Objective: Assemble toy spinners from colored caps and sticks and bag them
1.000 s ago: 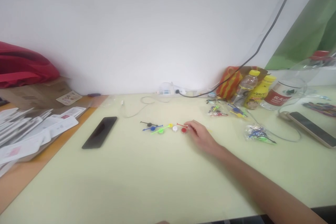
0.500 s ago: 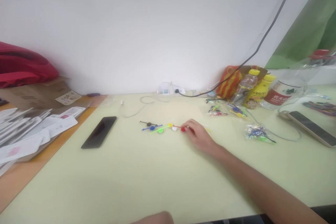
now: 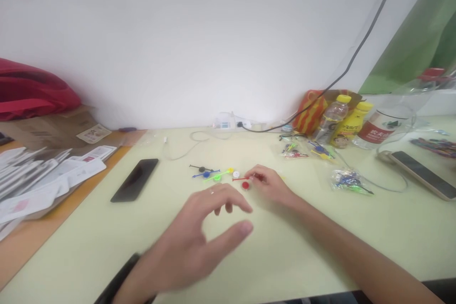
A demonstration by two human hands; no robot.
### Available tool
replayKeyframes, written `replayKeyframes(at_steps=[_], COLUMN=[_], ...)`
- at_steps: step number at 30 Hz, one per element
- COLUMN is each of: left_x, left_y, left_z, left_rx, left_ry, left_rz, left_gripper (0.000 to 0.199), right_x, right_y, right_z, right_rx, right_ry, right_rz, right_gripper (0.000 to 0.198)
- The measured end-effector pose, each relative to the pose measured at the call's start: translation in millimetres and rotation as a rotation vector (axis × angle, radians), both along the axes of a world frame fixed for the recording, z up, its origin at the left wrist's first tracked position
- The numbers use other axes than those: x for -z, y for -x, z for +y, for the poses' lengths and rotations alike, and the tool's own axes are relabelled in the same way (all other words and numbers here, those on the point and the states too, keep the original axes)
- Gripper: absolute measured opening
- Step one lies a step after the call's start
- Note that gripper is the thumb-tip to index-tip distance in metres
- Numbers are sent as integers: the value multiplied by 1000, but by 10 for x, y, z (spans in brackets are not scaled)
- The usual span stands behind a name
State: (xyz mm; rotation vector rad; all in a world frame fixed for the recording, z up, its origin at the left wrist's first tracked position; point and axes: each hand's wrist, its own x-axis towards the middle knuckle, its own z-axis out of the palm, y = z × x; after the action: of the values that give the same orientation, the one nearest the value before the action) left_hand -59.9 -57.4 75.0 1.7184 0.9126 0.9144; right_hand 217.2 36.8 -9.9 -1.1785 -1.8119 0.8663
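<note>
My right hand is closed in a pinch at the end of a small red plastic arrow, whose other end sticks out to the left. Just below that arrow lies a round red base, and a white round base is above it. My left hand hovers over the table in front, thumb and fingers apart, holding nothing. Farther left lie a black arrow spinner, a blue one and a green arrow with a yellow round piece by its tip.
A black phone lies left, near stacked white packets. Bagged coloured spinners lie right, before yellow-capped bottles. Another phone rests at the far right. A cable runs down the wall.
My left hand has come up from the bottom edge into the middle. The red arrow now sits apart from the red base, which is a little lower and nearer.
</note>
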Motion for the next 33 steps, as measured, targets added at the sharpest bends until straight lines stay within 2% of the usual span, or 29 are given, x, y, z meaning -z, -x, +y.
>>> replayKeyframes(at_steps=[2,5,8,10,13,16,20,22,28,33], left_x=[18,276,572,692,754,758,772,778,750,738], left_y=[-254,-489,-587,-625,-661,-665,-638,-620,-585,-571], left_z=[312,609,738,780,821,848,887,909,915,884], left_rx=[43,42,50,35,-7,-21,1,-15,18,-14], left_ry=[-161,-397,-462,-490,-467,-320,-11,74,132,56], left_rz=[302,471,651,692,621,431,75,-40,-132,-108], left_gripper=[28,36,36,32,17,10,21,26,25,26], right_x=[1,2,-25,-65,-149,-230,-281,-276,-223,-181], right_y=[-27,-70,-89,-84,-58,-22,25,49,115,121], right_z=[25,49,38,11,-42,-93,-149,-171,-221,-261], right_rx=[41,86,93,88,85,53,-55,-95,-57,-16], right_ry=[-10,26,121,165,205,219,205,163,36,-155], right_rz=[29,97,192,251,340,398,308,248,89,-26], right_gripper=[24,25,21,20,21,22,24,23,15,12])
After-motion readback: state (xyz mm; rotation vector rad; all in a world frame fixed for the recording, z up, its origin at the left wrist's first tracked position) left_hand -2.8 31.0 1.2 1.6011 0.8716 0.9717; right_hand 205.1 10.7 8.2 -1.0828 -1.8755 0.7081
